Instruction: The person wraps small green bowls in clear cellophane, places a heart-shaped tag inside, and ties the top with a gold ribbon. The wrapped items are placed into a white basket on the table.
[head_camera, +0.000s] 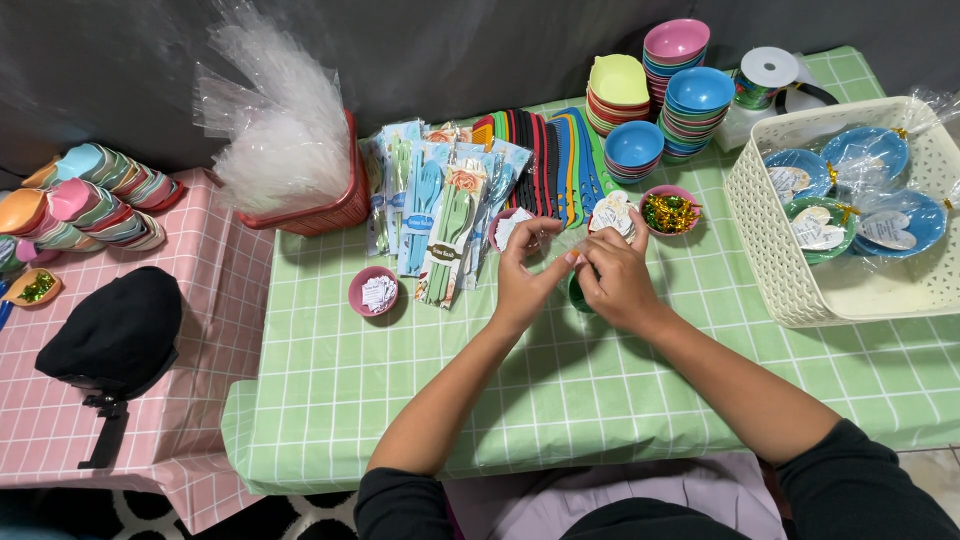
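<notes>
You've got two hands at work, four wrapped plates in one white basket, three small pink bowls out loose, one red basket, one ribbon spool, one black cap

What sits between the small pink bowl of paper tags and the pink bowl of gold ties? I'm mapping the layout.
In the head view: packaged cutlery sets, another small bowl of tags and a pile of heart tags.

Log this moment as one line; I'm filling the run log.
left hand and right hand: fingertips pinching clear film | green dish under right hand | over green table
</notes>
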